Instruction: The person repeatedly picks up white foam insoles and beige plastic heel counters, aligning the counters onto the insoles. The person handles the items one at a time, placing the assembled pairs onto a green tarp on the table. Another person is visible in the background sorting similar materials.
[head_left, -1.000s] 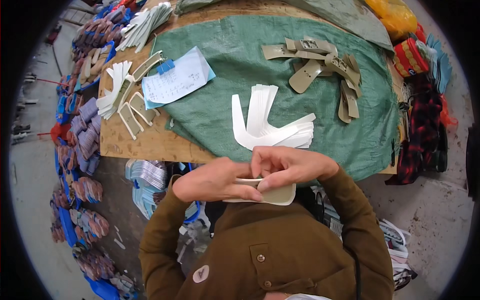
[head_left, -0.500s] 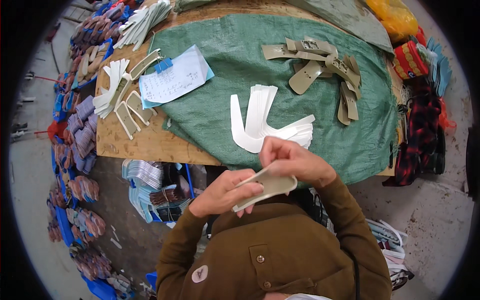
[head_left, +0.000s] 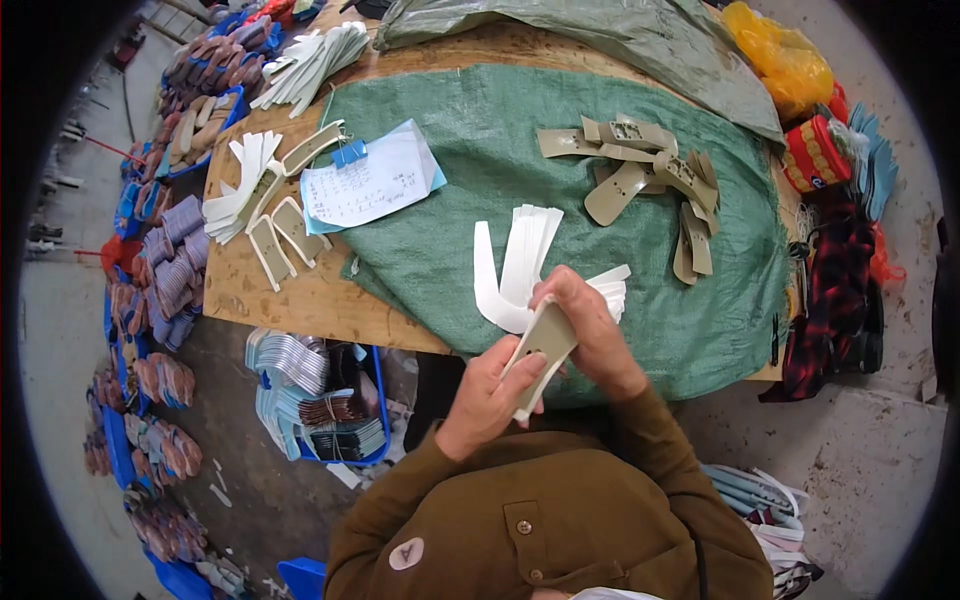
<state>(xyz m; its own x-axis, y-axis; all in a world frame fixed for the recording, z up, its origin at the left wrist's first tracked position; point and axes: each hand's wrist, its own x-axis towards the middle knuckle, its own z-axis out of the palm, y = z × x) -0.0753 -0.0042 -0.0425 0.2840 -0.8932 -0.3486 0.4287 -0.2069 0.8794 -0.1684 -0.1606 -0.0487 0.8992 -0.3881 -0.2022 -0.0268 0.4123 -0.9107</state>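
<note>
Over our table's (head_left: 300,300) near edge, left hand (head_left: 490,400) and right hand (head_left: 590,330) both pinch one khaki insole piece (head_left: 540,350) just before the fanned white pieces (head_left: 520,265) on green cloth (head_left: 560,190); a loosened grip could drop it floorward.

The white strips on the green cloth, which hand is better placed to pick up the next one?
Probably the right hand: it is beside the white strips, almost touching them. The left hand sits lower, off the table, gripping the beige piece.
</note>
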